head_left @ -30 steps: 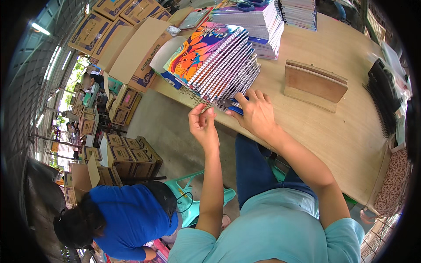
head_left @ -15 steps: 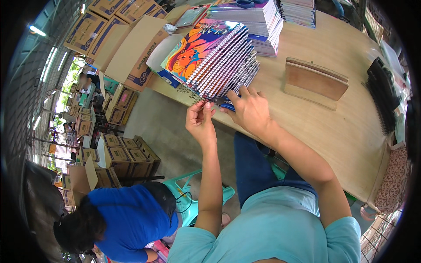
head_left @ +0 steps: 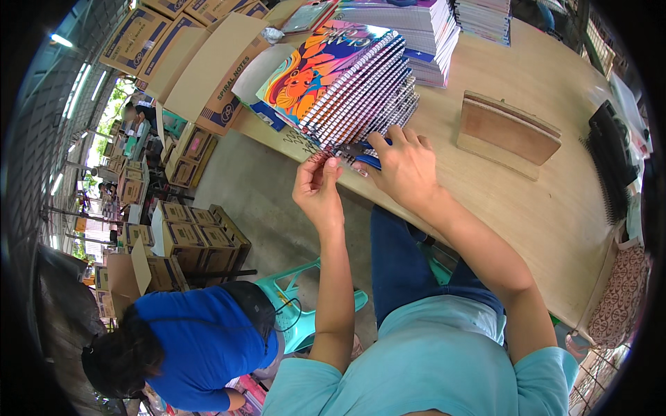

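A stack of spiral notebooks (head_left: 309, 80) with colourful illustrated covers lies at the table's near edge, its wire bindings facing right. At the stack's lower corner my left hand (head_left: 318, 186) is closed, thumb and fingertips pinching what looks like a spiral wire end. Cutting pliers (head_left: 368, 161) with blue handles are gripped in my right hand (head_left: 409, 172). Their dark jaws point left, reaching close to the left fingertips at the coil ends. Loose wire ends (head_left: 297, 142) stick out beside the stack over the table edge. Whether the jaws touch a wire is too small to tell.
Taller notebook stacks (head_left: 433, 48) stand behind. A wooden jig (head_left: 510, 132) rests on the table (head_left: 485, 208), and black combs of binding material (head_left: 610, 159) lie at its right edge. Cartons (head_left: 208, 83) fill the left. A person in blue (head_left: 201, 343) sits at lower left near a green stool (head_left: 298, 326).
The view has shifted slightly. The pliers' jaws show more plainly now by the left fingertips, with the blue handles still in my right hand. Both hands stay at the stack's corner.
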The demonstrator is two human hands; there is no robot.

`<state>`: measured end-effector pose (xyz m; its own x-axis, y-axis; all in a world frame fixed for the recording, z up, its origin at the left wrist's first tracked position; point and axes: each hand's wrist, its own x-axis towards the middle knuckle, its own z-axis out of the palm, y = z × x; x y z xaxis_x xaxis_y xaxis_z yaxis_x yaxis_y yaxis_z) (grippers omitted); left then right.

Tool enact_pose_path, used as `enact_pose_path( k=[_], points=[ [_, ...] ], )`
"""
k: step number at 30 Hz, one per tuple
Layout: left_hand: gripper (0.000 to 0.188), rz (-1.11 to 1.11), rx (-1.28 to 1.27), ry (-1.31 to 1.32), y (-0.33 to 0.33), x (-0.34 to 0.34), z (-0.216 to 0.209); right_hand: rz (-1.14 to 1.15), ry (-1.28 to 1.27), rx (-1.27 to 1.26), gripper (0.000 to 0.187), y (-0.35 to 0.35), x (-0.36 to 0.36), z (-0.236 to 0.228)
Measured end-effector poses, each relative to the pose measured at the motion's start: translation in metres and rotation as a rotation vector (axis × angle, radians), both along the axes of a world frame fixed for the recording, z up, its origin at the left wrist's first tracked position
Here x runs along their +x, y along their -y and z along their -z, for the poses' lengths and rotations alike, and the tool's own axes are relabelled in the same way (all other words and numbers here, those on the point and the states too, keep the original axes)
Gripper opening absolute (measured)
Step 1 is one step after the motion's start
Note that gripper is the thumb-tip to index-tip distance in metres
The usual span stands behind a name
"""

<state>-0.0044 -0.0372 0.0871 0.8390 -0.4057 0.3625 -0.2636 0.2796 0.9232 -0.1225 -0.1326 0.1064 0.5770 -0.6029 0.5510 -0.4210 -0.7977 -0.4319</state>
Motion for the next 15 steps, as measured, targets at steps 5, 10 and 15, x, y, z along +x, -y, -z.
enact_pose_path(
  k=[5,10,15],
  points=[
    [0.016,-0.019,0.038,-0.034,0.002,-0.003,-0.005,-0.079,-0.118,0.249,0.039,0.005,0.0,-0.004],
    [0.018,-0.007,0.021,-0.068,-0.004,-0.001,-0.003,0.028,0.003,0.042,0.039,0.005,-0.009,-0.006],
    [0.02,0.025,0.014,-0.09,-0.001,-0.004,-0.012,0.029,0.037,-0.046,0.041,0.005,-0.002,-0.005]
  ],
)
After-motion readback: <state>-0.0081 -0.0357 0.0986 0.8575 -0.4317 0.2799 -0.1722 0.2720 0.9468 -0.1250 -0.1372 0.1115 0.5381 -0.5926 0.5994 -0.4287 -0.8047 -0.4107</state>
